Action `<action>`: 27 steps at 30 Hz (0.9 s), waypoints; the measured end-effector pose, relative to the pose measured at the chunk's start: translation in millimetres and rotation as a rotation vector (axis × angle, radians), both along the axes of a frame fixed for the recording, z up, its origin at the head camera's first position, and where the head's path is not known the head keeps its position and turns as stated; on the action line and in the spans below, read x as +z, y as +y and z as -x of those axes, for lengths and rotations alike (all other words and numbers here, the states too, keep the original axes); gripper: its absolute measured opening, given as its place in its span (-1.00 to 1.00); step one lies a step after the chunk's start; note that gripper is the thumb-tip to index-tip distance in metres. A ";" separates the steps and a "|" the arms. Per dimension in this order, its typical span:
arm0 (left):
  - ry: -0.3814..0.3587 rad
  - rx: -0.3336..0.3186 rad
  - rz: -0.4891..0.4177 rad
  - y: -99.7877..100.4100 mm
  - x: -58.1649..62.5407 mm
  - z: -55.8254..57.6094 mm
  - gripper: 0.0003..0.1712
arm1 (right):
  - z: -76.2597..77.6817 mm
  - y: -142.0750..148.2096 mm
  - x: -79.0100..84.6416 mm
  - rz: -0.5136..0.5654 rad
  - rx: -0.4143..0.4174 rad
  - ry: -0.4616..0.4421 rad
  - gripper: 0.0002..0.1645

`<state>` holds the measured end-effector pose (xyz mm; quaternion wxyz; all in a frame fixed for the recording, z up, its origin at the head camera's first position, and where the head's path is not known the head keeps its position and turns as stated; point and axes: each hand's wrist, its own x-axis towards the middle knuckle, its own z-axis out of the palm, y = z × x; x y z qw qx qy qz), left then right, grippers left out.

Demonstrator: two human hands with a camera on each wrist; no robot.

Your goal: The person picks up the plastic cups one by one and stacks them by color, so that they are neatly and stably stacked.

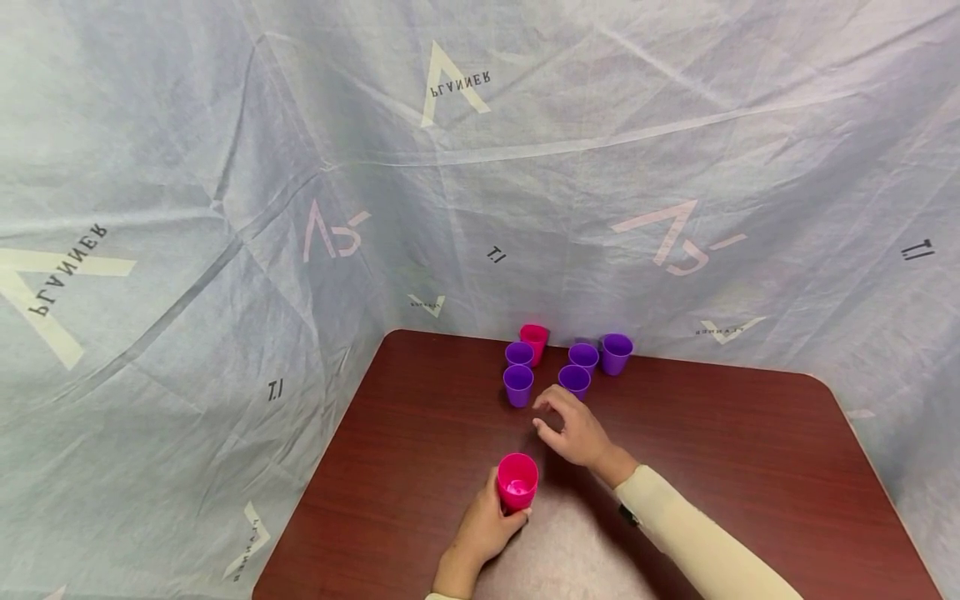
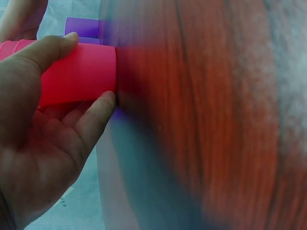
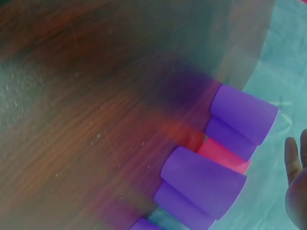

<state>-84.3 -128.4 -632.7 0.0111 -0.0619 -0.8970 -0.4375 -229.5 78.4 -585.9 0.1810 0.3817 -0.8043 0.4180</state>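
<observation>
My left hand (image 1: 480, 527) grips an upright pink cup (image 1: 517, 485) at the table's near middle, its mouth facing up. In the left wrist view, the thumb and fingers wrap the pink cup (image 2: 86, 72), whose base is close to the tabletop; ridged bands show at its far end. My right hand (image 1: 573, 429) is over the table with fingers loosely bent and nothing in them. It is just in front of a purple cup (image 1: 573, 380). To its left stands another purple cup (image 1: 518, 385). The right wrist view shows this hand (image 3: 297, 184) at its edge, beside purple cups (image 3: 204, 182).
Behind the front purple cups stand more purple cups, one left (image 1: 519, 353), one right (image 1: 583, 357), and one farther right (image 1: 617, 354). A second pink cup (image 1: 534, 340) is at the back edge of the brown table (image 1: 405, 433). Grey printed cloth (image 1: 570, 183) hangs behind.
</observation>
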 end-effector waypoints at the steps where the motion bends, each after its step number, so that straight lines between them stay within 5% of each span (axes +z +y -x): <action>1: -0.002 0.001 -0.001 0.0 -0.1 0.2 -0.10 | 1.5 0.3 0.3 -0.004 -0.005 0.001 -0.72; 27: 0.002 0.007 0.013 0.2 2.8 -1.3 -0.16 | 30.8 5.3 7.8 -0.025 -0.110 0.045 -0.72</action>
